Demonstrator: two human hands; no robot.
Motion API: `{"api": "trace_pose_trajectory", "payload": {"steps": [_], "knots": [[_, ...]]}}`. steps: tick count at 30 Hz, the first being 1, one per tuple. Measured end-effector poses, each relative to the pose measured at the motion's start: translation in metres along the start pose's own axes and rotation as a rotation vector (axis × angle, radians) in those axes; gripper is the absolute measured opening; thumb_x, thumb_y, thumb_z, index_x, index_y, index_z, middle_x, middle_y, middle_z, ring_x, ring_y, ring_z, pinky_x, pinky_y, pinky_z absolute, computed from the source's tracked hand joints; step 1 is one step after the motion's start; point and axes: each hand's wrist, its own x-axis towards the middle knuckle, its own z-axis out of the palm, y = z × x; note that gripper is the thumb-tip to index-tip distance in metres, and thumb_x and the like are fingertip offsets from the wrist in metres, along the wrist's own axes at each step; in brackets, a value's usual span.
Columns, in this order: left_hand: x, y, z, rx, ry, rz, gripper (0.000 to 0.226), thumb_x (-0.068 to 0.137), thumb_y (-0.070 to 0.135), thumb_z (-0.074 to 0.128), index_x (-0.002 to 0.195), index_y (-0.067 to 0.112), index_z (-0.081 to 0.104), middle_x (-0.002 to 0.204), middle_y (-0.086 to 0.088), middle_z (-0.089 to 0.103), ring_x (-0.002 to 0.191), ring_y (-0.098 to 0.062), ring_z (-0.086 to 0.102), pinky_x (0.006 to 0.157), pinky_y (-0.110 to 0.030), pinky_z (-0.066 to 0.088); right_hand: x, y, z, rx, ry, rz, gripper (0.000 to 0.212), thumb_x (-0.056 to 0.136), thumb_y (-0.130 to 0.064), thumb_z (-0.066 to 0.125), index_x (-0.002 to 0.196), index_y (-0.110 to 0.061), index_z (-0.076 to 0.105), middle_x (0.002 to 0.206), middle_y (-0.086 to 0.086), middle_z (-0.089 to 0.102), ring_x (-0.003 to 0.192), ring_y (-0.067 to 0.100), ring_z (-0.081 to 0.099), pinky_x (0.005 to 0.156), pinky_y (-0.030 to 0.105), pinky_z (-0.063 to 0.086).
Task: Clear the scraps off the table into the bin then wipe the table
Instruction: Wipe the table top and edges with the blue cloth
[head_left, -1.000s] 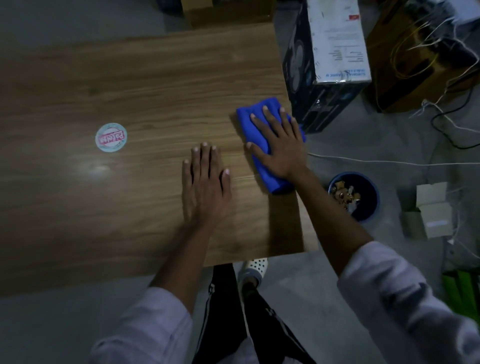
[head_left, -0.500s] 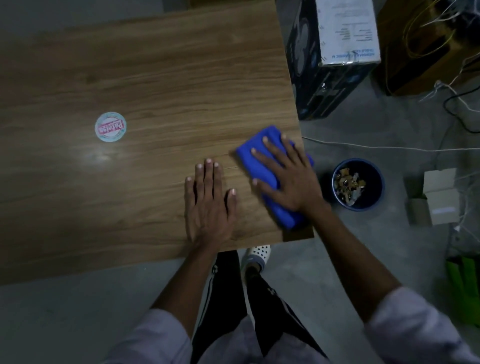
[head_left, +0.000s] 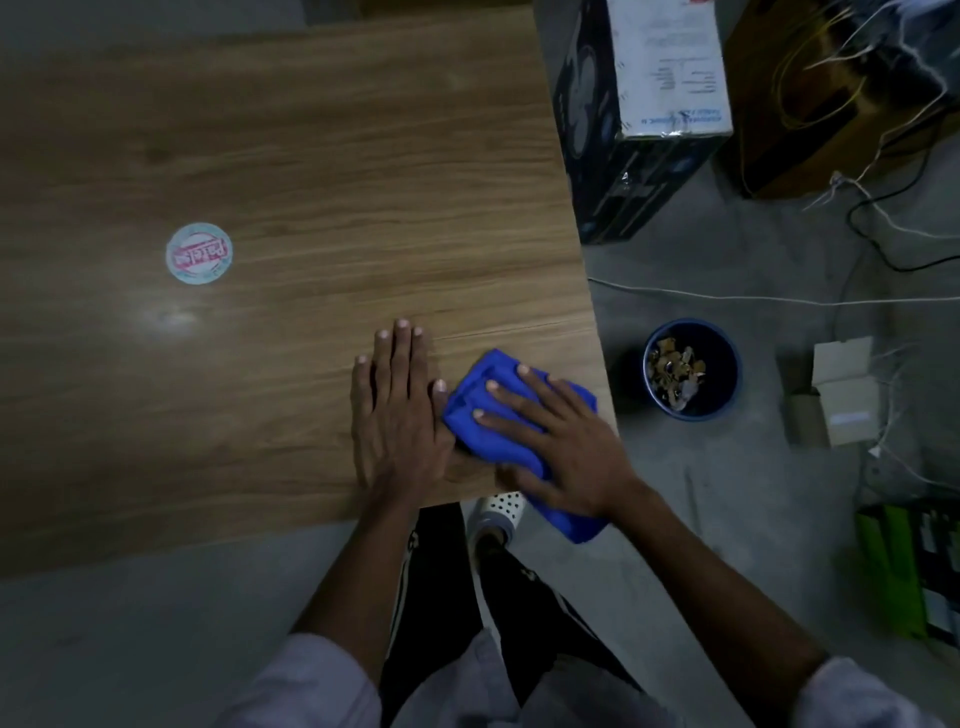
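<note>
A folded blue cloth (head_left: 485, 426) lies at the near right corner of the wooden table (head_left: 291, 171), one end hanging past the table's near edge. My right hand (head_left: 563, 441) presses flat on the cloth with straight, spread fingers. Right beside the cloth, my left hand (head_left: 397, 410) rests flat on the tabletop, its thumb touching the cloth's left edge. On the floor to the right of the table stands a dark blue bin (head_left: 691, 369) holding brownish scraps.
A round sticker (head_left: 199, 253) sits on the table's left part. A dark carton with a white label (head_left: 644, 104) stands by the table's right edge. Cables, a brown box (head_left: 810, 104), small cardboard boxes (head_left: 836, 395) and green items (head_left: 904, 566) lie on the floor at right.
My right hand has slid the blue cloth along the right edge toward me, to the near corner, where it now overhangs. My left hand stays flat in place.
</note>
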Motion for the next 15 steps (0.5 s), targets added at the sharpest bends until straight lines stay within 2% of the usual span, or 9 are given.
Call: {"api": "trace_pose_trajectory", "payload": {"steps": [3, 6, 9, 11, 12, 15], "knots": [[0.000, 0.002, -0.001, -0.027, 0.016, -0.009, 0.062, 0.105, 0.035, 0.022, 0.162, 0.012, 0.014, 0.170, -0.005, 0.007, 0.157, -0.020, 0.003, 0.126, -0.048, 0.012, -0.001, 0.027, -0.005, 0.098, 0.151, 0.188, 0.059, 0.098, -0.039, 0.046, 0.156, -0.027, 0.040, 0.167, -0.002, 0.027, 0.158, 0.028, 0.012, 0.124, 0.056, 0.019], [0.000, 0.002, -0.001, -0.034, 0.016, -0.016, 0.062, 0.105, 0.034, 0.022, 0.162, 0.011, 0.015, 0.170, -0.006, 0.009, 0.157, -0.021, 0.004, 0.126, -0.049, 0.012, -0.005, 0.000, 0.006, 0.166, 0.216, 0.318, 0.057, 0.099, -0.036, 0.047, 0.155, -0.025, 0.042, 0.167, -0.001, 0.027, 0.158, 0.030, 0.009, 0.124, 0.057, 0.017], [0.000, 0.005, -0.002, -0.050, 0.033, -0.033, 0.060, 0.105, 0.032, 0.022, 0.160, 0.008, 0.020, 0.169, -0.008, 0.013, 0.157, -0.024, 0.007, 0.125, -0.050, 0.013, -0.011, -0.034, 0.015, 0.171, 0.105, 0.136, 0.058, 0.101, -0.034, 0.051, 0.157, -0.027, 0.038, 0.169, -0.003, 0.023, 0.158, 0.030, 0.007, 0.127, 0.052, 0.011], [0.005, 0.005, -0.003, -0.063, 0.047, -0.021, 0.059, 0.105, 0.031, 0.024, 0.159, 0.008, 0.024, 0.169, -0.008, 0.017, 0.157, -0.025, 0.009, 0.125, -0.051, 0.014, 0.001, -0.011, 0.006, 0.117, 0.046, 0.003, 0.059, 0.102, -0.036, 0.051, 0.159, -0.030, 0.033, 0.169, -0.006, 0.020, 0.159, 0.026, 0.006, 0.127, 0.051, 0.013], [0.010, 0.004, -0.004, -0.071, 0.053, -0.006, 0.058, 0.105, 0.031, 0.025, 0.159, 0.009, 0.026, 0.168, -0.007, 0.019, 0.157, -0.024, 0.010, 0.125, -0.051, 0.015, 0.014, 0.009, 0.000, 0.086, 0.046, 0.017, 0.060, 0.103, -0.038, 0.050, 0.159, -0.032, 0.030, 0.170, -0.008, 0.018, 0.159, 0.024, 0.005, 0.127, 0.053, 0.014], [0.029, 0.003, -0.005, -0.096, 0.070, 0.037, 0.058, 0.105, 0.032, 0.024, 0.159, 0.011, 0.029, 0.167, -0.005, 0.023, 0.157, -0.024, 0.011, 0.125, -0.051, 0.015, 0.061, 0.054, -0.018, 0.110, 0.182, 0.329, 0.058, 0.103, -0.044, 0.040, 0.159, -0.032, 0.030, 0.170, -0.006, 0.019, 0.159, 0.024, 0.002, 0.124, 0.058, 0.018]]}}
